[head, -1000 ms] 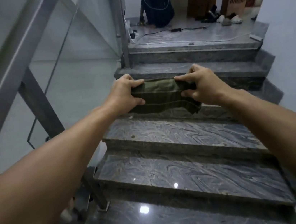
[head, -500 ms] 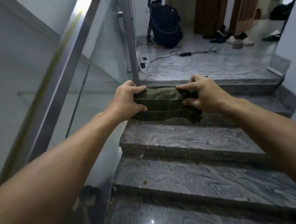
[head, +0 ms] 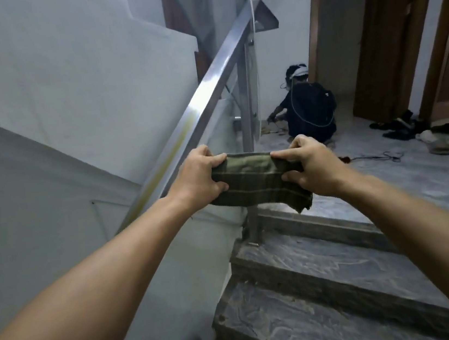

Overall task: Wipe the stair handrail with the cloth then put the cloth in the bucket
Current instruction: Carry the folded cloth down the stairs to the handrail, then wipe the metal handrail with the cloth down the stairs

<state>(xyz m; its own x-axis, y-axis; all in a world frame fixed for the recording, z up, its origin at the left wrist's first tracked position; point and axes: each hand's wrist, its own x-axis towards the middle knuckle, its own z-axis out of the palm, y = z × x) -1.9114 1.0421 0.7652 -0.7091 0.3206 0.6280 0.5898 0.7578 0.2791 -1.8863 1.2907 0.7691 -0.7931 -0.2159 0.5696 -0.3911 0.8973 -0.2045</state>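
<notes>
Now the cloth (head: 259,183), a folded green rectangle, is stretched in mid-air just right of the handrail (head: 207,89), which has swung far closer than a second ago (wiping looks imminent). Left hand (head: 198,177) and right hand (head: 313,168) each pinch one end, arms extended forward. No bucket shows.

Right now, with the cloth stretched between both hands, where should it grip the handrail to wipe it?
Likely drape the cloth over the handrail's flat top from above, just uphill of the left hand, with fingers down each side. The rail is a square sloping bar, so a wrap-over grip can slide along it. The right hand could let go.
</notes>
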